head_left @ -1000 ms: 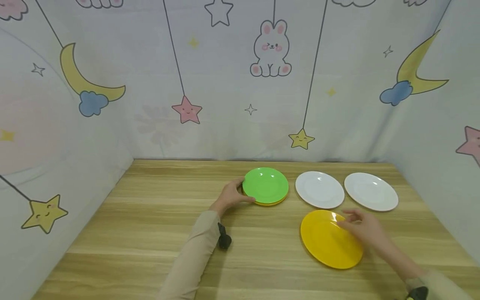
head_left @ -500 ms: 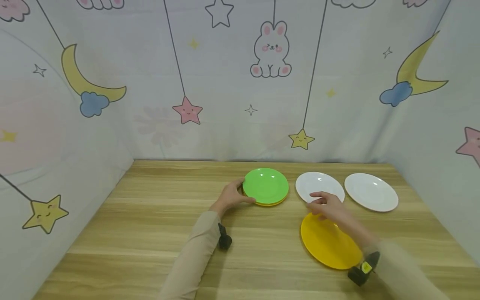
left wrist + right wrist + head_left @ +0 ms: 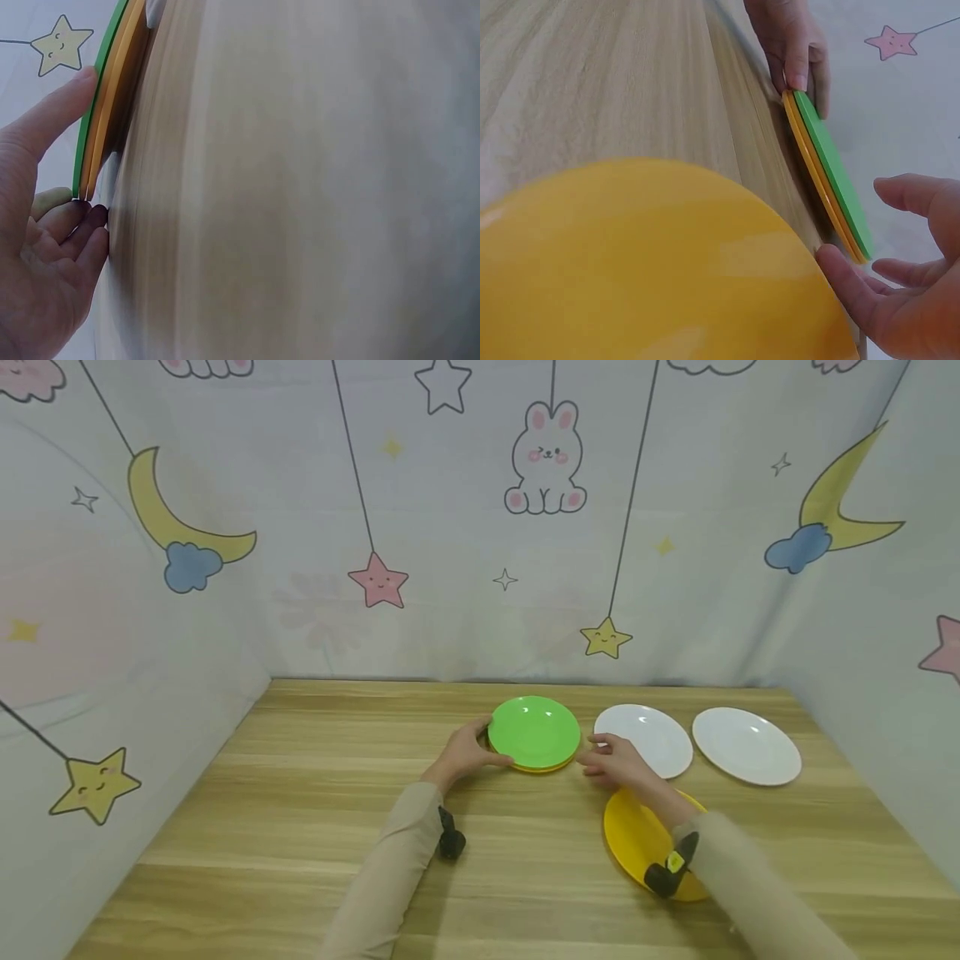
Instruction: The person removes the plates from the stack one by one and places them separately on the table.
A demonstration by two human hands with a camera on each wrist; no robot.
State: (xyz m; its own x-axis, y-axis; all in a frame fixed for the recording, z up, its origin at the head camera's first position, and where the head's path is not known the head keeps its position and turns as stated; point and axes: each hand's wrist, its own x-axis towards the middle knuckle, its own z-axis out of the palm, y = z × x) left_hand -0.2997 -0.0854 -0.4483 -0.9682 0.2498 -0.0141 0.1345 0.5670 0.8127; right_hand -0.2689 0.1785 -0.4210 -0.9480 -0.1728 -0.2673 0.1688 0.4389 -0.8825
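A stack of plates point(image 3: 534, 732) is located at the far middle of the table, flat on the wood. It is made up of a green plate seated on two orange-yellow plates point(image 3: 111, 97), their edges closely layered; surfaces are smooth and glossy, and highlights are seen on the green. The outline is round, with no one direction longer than another; the shallow dish face is turned upward. The left rim is held by the left hand point(image 3: 461, 756), the thumb set at the near edge and the fingers at the far side, with a wide gap between. At the opposite rim the right hand point(image 3: 618, 764) is placed with thumb and fingers parted; nothing is held by it, and contact with the rim cannot be confirmed. Beneath the right forearm a larger yellow plate point(image 3: 633, 835) is laid, partly hidden by the sleeve point(image 3: 750, 877). Behind it, to the right of the stack, a white plate point(image 3: 645, 731) and a second white plate point(image 3: 746, 746) are set side by side, both shiny and round. The table point(image 3: 300, 860) is streaked with pale grain and is bordered by a printed fabric backdrop point(image 3: 435, 510).
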